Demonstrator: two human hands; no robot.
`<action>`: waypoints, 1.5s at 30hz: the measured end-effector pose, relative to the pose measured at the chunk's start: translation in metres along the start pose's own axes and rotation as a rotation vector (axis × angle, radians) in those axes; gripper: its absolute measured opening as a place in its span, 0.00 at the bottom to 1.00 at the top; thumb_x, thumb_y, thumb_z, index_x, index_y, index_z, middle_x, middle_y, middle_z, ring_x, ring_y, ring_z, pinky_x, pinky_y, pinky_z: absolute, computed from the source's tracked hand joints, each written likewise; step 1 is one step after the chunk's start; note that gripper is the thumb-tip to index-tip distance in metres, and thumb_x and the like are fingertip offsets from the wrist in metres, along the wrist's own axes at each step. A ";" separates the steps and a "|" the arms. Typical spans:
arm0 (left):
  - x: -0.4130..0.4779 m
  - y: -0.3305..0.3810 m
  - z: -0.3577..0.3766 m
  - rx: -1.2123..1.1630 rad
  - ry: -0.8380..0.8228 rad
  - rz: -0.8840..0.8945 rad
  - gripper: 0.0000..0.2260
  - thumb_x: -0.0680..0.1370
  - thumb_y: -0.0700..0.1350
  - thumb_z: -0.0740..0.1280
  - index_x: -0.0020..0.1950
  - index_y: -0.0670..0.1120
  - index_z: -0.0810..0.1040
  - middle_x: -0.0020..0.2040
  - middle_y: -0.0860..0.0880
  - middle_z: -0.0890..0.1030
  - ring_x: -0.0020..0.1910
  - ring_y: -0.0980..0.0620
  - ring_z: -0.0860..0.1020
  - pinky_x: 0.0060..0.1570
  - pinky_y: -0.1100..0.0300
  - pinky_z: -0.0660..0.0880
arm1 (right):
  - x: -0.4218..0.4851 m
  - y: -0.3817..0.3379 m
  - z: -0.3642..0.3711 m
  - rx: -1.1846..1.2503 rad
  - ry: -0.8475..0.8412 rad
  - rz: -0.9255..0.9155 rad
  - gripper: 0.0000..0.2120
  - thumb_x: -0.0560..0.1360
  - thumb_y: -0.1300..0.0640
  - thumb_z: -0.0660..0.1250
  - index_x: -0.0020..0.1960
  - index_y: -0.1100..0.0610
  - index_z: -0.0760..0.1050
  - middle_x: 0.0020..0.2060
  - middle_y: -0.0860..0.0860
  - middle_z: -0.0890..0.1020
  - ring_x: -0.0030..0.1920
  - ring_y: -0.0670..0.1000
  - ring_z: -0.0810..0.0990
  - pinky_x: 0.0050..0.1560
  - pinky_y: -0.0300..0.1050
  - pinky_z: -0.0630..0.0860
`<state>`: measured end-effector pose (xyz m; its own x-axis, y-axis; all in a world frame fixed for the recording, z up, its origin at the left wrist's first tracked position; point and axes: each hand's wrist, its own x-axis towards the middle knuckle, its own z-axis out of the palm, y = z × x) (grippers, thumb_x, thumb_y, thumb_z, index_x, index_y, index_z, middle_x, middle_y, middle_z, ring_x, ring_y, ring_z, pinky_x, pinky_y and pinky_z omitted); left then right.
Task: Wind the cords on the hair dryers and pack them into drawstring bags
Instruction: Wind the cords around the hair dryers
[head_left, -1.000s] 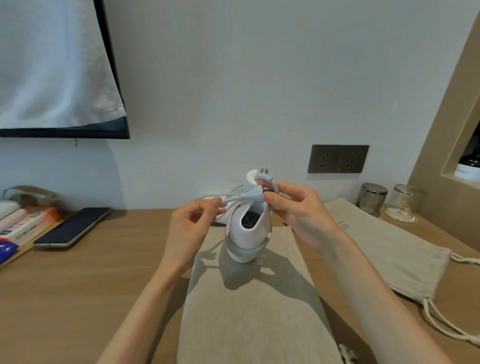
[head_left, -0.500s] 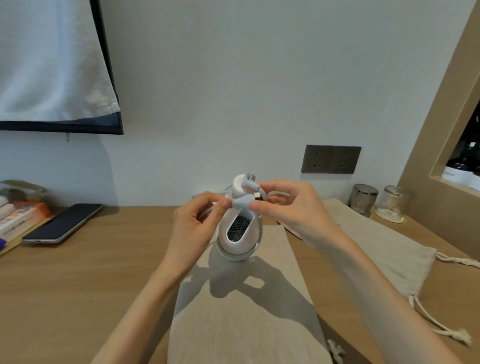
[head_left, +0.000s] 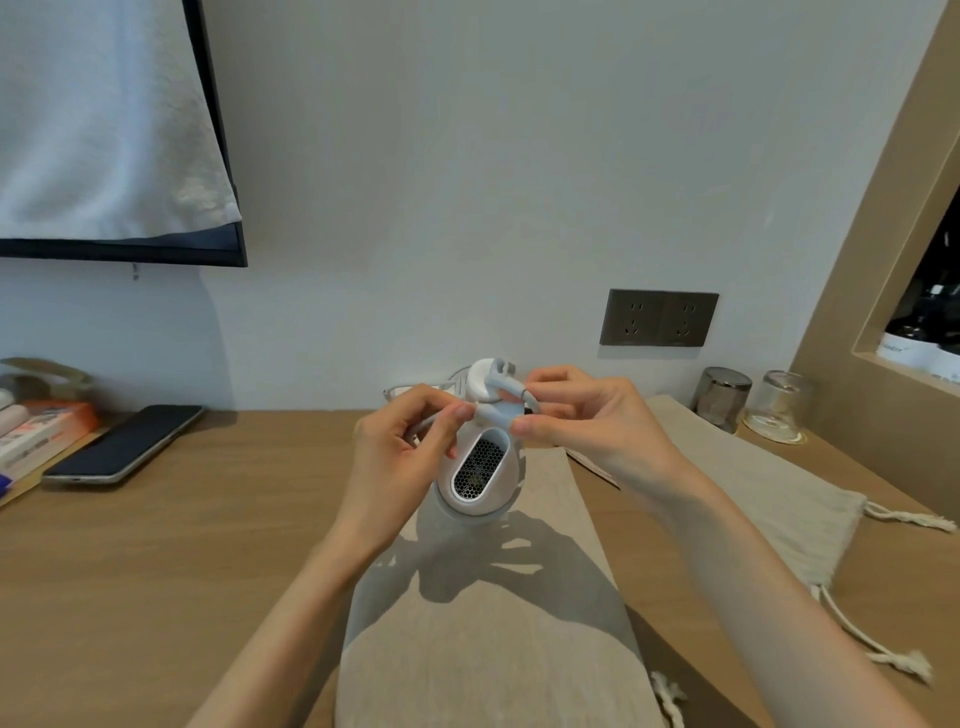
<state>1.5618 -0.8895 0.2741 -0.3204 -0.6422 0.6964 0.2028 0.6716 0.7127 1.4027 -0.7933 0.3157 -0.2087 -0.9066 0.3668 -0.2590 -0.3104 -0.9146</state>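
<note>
I can't read any writing; the bottle labels (head_left: 904, 351) far right of the hands are blurred. Worktop (head_left: 156, 571), drawstring bag (head_left: 493, 649) flat below both hands, hair dryer (head_left: 480, 478) standing on it under the fingertips. The left hand (head_left: 400, 457) has slid in along the cord (head_left: 423, 428) and is pinching it. The right hand (head_left: 587, 415) pinches the plug (head_left: 501, 413).
</note>
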 end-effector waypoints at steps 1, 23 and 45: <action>0.000 0.000 0.000 0.005 -0.016 0.010 0.05 0.74 0.47 0.67 0.38 0.50 0.78 0.28 0.58 0.77 0.26 0.60 0.73 0.31 0.71 0.66 | 0.000 0.000 -0.003 0.006 -0.011 0.019 0.16 0.65 0.69 0.74 0.53 0.63 0.81 0.49 0.54 0.77 0.45 0.40 0.79 0.46 0.38 0.79; -0.004 -0.012 -0.015 0.616 0.138 0.685 0.10 0.77 0.46 0.68 0.43 0.41 0.83 0.34 0.51 0.83 0.29 0.54 0.80 0.27 0.58 0.74 | 0.006 0.008 0.004 -0.188 0.071 -0.149 0.16 0.68 0.63 0.72 0.56 0.57 0.80 0.44 0.55 0.75 0.38 0.46 0.76 0.41 0.38 0.78; -0.014 -0.027 0.002 0.591 0.271 0.578 0.14 0.79 0.50 0.64 0.43 0.42 0.82 0.36 0.50 0.84 0.33 0.56 0.81 0.28 0.59 0.72 | -0.004 0.022 0.033 -0.544 0.457 -0.393 0.08 0.69 0.53 0.75 0.43 0.56 0.81 0.39 0.47 0.82 0.42 0.44 0.81 0.46 0.49 0.79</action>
<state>1.5592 -0.8975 0.2447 -0.0686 -0.1567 0.9853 -0.2725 0.9530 0.1325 1.4292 -0.8054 0.2887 -0.3412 -0.5179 0.7845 -0.7909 -0.2929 -0.5373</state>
